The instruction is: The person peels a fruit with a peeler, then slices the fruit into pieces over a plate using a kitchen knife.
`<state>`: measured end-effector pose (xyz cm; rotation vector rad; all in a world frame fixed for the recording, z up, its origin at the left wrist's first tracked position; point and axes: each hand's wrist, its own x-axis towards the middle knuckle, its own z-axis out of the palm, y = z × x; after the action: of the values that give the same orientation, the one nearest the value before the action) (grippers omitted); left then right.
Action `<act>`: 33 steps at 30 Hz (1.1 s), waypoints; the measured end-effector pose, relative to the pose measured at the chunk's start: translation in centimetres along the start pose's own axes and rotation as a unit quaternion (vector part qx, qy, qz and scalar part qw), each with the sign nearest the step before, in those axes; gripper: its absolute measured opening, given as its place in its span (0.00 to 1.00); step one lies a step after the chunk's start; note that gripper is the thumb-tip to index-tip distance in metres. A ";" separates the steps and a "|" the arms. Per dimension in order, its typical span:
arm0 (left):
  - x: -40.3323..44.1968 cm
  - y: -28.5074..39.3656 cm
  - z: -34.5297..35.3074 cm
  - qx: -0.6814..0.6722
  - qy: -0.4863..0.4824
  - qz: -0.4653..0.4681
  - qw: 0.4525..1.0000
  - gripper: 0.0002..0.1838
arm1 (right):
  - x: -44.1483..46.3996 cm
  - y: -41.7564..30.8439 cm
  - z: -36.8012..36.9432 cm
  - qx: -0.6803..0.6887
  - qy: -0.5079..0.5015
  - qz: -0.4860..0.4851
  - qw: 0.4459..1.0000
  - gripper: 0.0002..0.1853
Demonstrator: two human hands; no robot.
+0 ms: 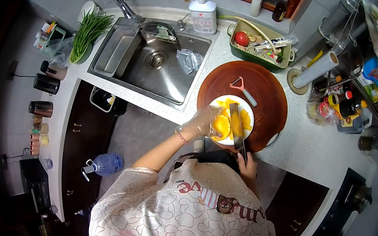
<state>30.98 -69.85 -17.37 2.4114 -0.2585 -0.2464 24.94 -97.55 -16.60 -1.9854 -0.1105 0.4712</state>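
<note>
My left hand (204, 121), in a clear plastic glove, is closed on a piece of peeled yellow fruit (221, 127) that looks like mango. It holds the fruit over the left side of a white plate (249, 133) with cut yellow pieces on it. My right hand (248, 167) grips the dark handle of a kitchen knife (235, 116). The knife's broad blade lies across the plate, pointing away from me, with yellow reflecting on it. The plate sits on a round brown cutting board (272, 100). A peeler (249, 96) lies on the board beyond the plate.
A steel sink (169, 89) is left of the board, with a crumpled plastic bag (189, 61) inside. Behind the board stands a green basket (258, 60) holding a tomato (242, 38). Sauce bottles (348, 108) crowd the right. Green stalks (89, 33) stand left of the sink.
</note>
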 end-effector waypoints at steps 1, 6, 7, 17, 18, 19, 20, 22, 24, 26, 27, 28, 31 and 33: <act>-0.3 1.2 0.1 0.012 -0.012 -0.023 1.000 0.54 | 0.0 0.0 0.0 -0.004 0.000 -0.004 1.000 0.12; -2.5 4.9 2.0 0.071 0.085 -0.011 0.994 0.56 | -0.2 -0.6 0.2 -0.037 -0.002 -0.033 0.999 0.12; -2.5 4.8 2.5 0.084 0.098 -0.009 0.992 0.55 | -0.2 -0.6 0.4 -0.049 -0.006 -0.033 0.998 0.12; -3.3 4.5 5.0 0.097 0.174 -0.064 0.978 0.56 | 0.9 -1.4 1.5 -0.064 -0.029 -0.051 0.996 0.11; -3.3 4.6 5.1 0.103 0.177 -0.066 0.977 0.56 | 0.9 -1.5 1.6 -0.062 -0.031 -0.057 0.996 0.11; -3.3 4.7 5.2 0.108 0.180 -0.069 0.975 0.56 | 1.0 -1.5 1.7 -0.060 -0.033 -0.062 0.996 0.10; -3.2 4.7 5.3 0.114 0.182 -0.071 0.974 0.56 | 1.1 -1.5 1.8 -0.057 -0.036 -0.068 0.995 0.10; -3.2 4.8 5.4 0.119 0.182 -0.083 0.973 0.55 | 1.2 -1.5 1.9 -0.056 -0.029 -0.097 0.993 0.10; -3.3 4.7 5.7 0.127 0.181 -0.089 0.971 0.55 | 1.1 -1.4 2.0 -0.061 -0.025 -0.111 0.992 0.10; -3.3 4.5 6.0 0.138 0.181 -0.089 0.970 0.54 | 1.1 -1.2 1.9 -0.074 -0.024 -0.109 0.991 0.10; -3.3 4.4 6.1 0.141 0.175 -0.092 0.970 0.54 | 1.1 -1.2 1.9 -0.069 -0.019 -0.115 0.991 0.10; -3.3 4.7 5.8 0.143 0.168 -0.096 0.970 0.54 | 1.0 -1.5 1.9 -0.064 -0.014 -0.121 0.990 0.10; -3.3 4.7 6.0 0.151 0.169 -0.104 0.969 0.54 | 1.0 -1.4 1.7 -0.085 -0.016 -0.110 0.990 0.10; -3.3 4.7 6.1 0.154 0.174 -0.106 0.967 0.54 | 0.9 -1.3 1.6 -0.095 -0.019 -0.101 0.990 0.11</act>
<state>25.74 -76.33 -18.42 2.7366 0.1320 0.1351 25.36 -95.32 -16.29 -2.1237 -0.3899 0.3790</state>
